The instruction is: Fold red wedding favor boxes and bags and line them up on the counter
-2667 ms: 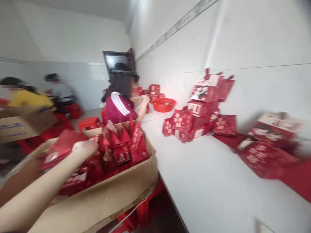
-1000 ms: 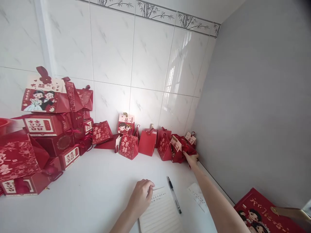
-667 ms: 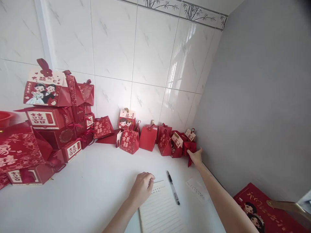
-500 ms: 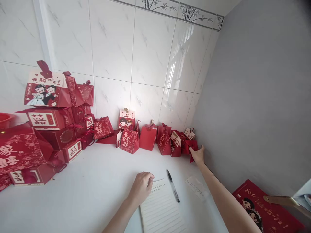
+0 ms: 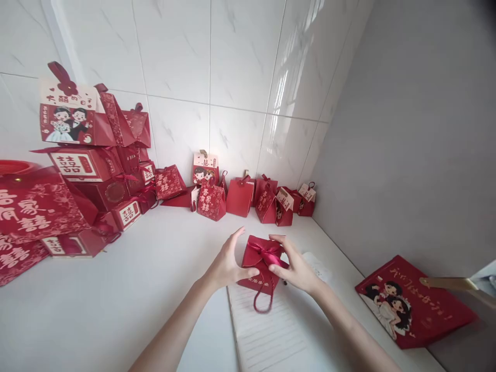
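Note:
A small red gift box point(image 5: 251, 269) with a shiny ribbon bow point(image 5: 270, 254) and a looped cord handle point(image 5: 263, 311) is over the top of a lined notebook point(image 5: 267, 336). My right hand point(image 5: 296, 266) grips its right side, thumb on the front and fingers at the back. On the left, my left hand point(image 5: 228, 263) is open, thumb and fingers spread apart; its thumb tip reaches the box's left edge, and I cannot tell if it presses on it. The box and right hand hide most of the pen.
Several red boxes point(image 5: 211, 201) line the tiled wall. A tall stack of red boxes point(image 5: 103, 194) stands at the left, near a red plastic container point(image 5: 15, 166). Thin white paper point(image 5: 320, 266) lies behind my right hand. A large red bag point(image 5: 416, 305) is at the right table edge.
My right hand has brought the ribboned red box from the far right corner to the notebook. My left hand has left the notebook and opened beside the box. The view has tilted down.

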Motion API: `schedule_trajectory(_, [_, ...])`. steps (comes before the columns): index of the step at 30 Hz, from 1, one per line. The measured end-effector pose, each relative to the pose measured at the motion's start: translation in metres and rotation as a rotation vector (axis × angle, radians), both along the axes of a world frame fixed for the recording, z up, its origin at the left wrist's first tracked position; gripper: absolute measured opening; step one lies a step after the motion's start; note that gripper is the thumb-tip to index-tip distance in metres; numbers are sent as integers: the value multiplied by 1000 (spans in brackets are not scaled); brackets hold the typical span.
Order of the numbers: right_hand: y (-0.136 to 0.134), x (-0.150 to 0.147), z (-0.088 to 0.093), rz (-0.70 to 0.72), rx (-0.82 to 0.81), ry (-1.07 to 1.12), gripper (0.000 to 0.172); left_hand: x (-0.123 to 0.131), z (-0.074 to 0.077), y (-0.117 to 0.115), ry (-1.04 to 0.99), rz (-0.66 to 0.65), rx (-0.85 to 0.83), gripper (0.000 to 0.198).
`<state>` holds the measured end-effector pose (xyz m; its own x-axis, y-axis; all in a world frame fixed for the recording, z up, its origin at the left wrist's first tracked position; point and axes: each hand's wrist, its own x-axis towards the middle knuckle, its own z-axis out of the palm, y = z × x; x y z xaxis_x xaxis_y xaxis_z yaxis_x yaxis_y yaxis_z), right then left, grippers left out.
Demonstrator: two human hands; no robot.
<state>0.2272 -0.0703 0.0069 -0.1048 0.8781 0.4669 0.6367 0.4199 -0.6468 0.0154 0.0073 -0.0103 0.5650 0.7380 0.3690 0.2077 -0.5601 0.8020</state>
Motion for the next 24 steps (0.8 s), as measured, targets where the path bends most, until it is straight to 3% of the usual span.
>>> schedule_trajectory(3, [-4,-9,-7,117,13,-16,76,-1,6,-6,5,-133,-110,104])
schedule_trajectory(6, [-5,-11,-10,120,-8,-70,81,0,6,-9,-9,-146,-104,99])
schedule_trajectory(11, [-4,-11,-10,70,-21,-43,70,9,1,-14,3,35,37,86])
schedule_trajectory(15, [-5,-7,-8,64,-49,76,55,14,-2,-19,4,141,55,90])
schedule_trajectory(19, [-3,-2,-8,32,-97,237,37,7,-2,-14,-29,-1,-135,102])
schedule_trajectory(24, [4,5,-13,-52,-134,342,48,0,-2,1,-182,-153,-316,95])
